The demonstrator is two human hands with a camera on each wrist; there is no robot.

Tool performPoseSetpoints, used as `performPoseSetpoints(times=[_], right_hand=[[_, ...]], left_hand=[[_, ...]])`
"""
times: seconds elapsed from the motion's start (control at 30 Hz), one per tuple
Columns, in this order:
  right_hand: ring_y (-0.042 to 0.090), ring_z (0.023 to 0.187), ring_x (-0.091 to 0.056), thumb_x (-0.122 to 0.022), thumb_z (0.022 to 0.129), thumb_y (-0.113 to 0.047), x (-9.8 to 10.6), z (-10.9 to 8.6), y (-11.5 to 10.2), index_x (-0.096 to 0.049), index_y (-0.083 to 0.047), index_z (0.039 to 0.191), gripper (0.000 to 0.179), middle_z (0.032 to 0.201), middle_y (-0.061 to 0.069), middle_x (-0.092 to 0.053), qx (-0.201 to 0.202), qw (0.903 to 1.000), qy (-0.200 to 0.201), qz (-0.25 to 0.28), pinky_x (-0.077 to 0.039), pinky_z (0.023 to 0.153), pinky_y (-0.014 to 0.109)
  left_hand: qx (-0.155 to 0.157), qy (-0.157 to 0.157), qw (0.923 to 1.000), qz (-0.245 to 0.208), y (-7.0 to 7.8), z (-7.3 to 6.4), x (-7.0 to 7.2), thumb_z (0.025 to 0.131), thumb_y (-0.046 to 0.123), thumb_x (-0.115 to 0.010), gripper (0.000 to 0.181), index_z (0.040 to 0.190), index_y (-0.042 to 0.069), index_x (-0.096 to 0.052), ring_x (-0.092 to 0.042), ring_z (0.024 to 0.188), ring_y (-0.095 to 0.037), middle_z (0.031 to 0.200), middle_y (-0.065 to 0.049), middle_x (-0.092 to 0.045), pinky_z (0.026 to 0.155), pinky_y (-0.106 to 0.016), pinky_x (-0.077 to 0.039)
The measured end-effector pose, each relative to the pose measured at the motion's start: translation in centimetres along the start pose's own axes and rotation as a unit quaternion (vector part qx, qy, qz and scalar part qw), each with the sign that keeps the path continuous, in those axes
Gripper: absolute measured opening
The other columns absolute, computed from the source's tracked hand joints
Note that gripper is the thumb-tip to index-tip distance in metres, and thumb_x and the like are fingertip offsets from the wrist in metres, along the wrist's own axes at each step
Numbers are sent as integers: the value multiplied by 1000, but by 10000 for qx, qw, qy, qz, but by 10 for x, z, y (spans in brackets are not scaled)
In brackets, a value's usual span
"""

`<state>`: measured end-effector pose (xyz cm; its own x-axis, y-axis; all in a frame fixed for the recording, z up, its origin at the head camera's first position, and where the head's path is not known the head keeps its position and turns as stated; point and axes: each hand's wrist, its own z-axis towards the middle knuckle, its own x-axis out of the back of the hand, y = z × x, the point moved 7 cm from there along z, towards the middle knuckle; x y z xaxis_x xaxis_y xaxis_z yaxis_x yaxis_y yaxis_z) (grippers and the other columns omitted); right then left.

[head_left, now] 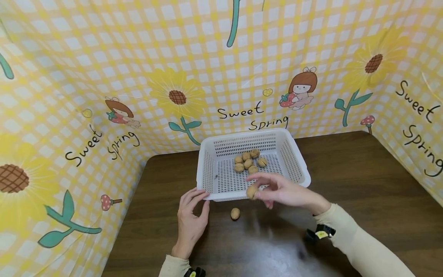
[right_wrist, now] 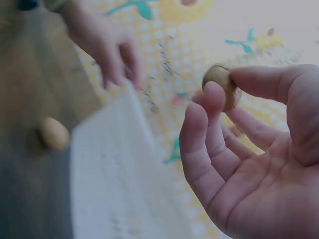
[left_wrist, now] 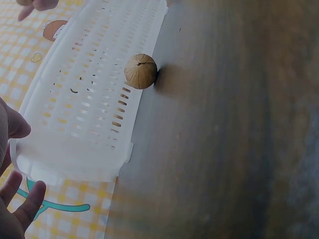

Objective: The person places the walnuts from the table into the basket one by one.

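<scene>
Eight walnuts (head_left: 247,162), one white basket (head_left: 301,163), two hands (head_left: 189,221), one table (head_left: 363,181)

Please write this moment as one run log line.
right hand: pinches walnut | left hand: touches basket | table: one walnut

A walnut (left_wrist: 140,71) lies on the dark bench (left_wrist: 224,129), touching the white basket's (left_wrist: 89,114) perforated wall. The left hand's (left_wrist: 12,189) fingertips sit just beside the basket's corner, perhaps touching it.
</scene>
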<state>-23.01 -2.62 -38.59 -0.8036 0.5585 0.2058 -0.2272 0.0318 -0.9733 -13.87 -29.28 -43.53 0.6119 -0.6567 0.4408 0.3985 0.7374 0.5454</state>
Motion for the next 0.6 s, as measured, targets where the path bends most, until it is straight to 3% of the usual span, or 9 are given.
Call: performPoseSetpoints(times=[0.27,0.5,0.6], right_hand=[[16,75,-63,-64,107,-22,70,9,-6,-56,-5,148,45,136,22,-61,-709,9909,1110,-289,-59,67,32],[29,92,-67,-69,104,-24,105,31,-9,-56,-4,148,50,130,19,-67,-869,9839,1400,-698,-63,73,37],[27,94,-67,-70,104,-26,115,42,-7,-58,-6,146,49,132,18,-68,-876,9815,1447,-895,-62,75,38]], left_hand=[[125,-78,9999,6,-1,-1,-1,87,-1,-81,26,110,11,-83,-61,129,-35,119,-4,-77,118,-16,-36],[92,9,10000,22,-1,0,1,86,-2,-81,27,109,12,-83,-61,130,-31,119,-3,-77,117,-18,-37],[87,-2,10000,24,0,0,0,86,-2,-81,27,109,12,-83,-61,130,-31,119,-3,-77,118,-17,-37]])
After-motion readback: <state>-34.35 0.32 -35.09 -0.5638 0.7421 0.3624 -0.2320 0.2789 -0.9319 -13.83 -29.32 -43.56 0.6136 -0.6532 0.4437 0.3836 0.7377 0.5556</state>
